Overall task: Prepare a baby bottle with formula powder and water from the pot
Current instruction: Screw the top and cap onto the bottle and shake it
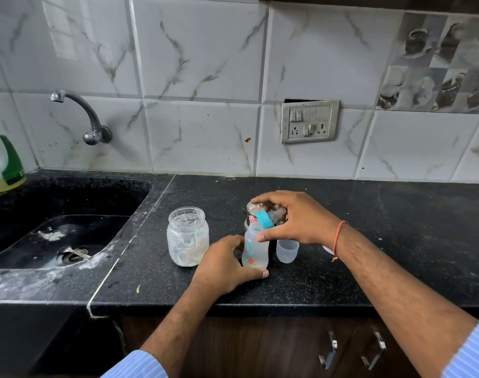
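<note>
My left hand [222, 264]: fingers and thumb curled round the lower half of the baby bottle [255, 249], thumb tip flat on the counter [369, 241] at its base. Bottle upright, mouth uncovered, a little pale content at the bottom.

My right hand [295, 219]: fingers arched and spread above the bottle's mouth, grasping the teal cap ring [265, 219] with the teat, which is tilted and just off the neck. Thumb tip touches the bottle's shoulder.

Directly behind the bottle, under my right fingers, stands the pot [250, 211]; only its rim and a bit of its side show. A small translucent cup [287, 251] sits just right of the bottle, under my wrist. An open glass jar [188, 236] with white residue stands just left of my left hand, not touching it.

Sink [55, 233] lies well left beyond the counter seam; front edge is near my left wrist. Broad bare counter to the right.
</note>
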Tool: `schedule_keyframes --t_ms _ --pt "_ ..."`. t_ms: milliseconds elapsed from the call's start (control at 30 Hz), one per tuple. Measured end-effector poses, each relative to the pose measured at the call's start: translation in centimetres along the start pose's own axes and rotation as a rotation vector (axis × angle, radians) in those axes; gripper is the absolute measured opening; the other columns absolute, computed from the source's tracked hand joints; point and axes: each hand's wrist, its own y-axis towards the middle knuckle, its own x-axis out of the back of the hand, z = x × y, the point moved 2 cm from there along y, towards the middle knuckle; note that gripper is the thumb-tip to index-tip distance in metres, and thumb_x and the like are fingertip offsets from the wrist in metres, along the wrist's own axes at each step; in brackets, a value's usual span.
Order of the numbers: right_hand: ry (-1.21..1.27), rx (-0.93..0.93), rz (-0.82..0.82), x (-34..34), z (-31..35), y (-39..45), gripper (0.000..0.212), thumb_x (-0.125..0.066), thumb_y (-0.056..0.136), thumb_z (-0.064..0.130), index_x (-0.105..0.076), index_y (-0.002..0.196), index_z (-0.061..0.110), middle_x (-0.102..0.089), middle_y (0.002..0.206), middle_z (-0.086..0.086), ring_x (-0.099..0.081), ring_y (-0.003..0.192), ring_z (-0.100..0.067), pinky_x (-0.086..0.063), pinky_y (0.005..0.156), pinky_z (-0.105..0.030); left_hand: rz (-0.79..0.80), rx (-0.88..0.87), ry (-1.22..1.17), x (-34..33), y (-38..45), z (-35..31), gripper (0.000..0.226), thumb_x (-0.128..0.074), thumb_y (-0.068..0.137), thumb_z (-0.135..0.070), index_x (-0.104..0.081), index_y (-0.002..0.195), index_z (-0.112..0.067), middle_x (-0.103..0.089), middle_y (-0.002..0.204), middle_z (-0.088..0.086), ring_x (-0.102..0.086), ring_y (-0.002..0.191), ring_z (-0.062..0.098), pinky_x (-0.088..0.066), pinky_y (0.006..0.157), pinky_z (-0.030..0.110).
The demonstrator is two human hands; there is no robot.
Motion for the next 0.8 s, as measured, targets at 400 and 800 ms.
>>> schedule_keyframes --t_ms 400,800 --pt "-0.005 0.011 0.077 -1.2 0.7 0.3 0.050 -0.096 0.073 0.044 -0.074 0.117 0.042 -0.068 0.111 0.026 -0.064 0.093 -0.003 -0.047 0.072 -0.010 0.016 0.008 -0.006 0.2 -0.2 -0.4 0.083 -0.100 0.066 -0.064 -0.067 0.135 -0.031 -0.072 0.120 -0.015 -0.068 0.104 0.005 -0.062 0.093 0.030" --pt "0.193 -0.076 0.046 -1.5 -0.7 -0.3 0.050 -0.094 0.079 0.034 -0.078 0.126 0.030 -0.080 0.112 0.018 -0.073 0.103 0.005 -0.056 0.091 -0.018 0.018 0.020 -0.018 0.1 -0.2 -0.5 0.078 -0.100 0.066 -0.064 -0.069 0.130 -0.032 -0.075 0.119 -0.015 -0.068 0.099 0.004 -0.059 0.086 0.026"
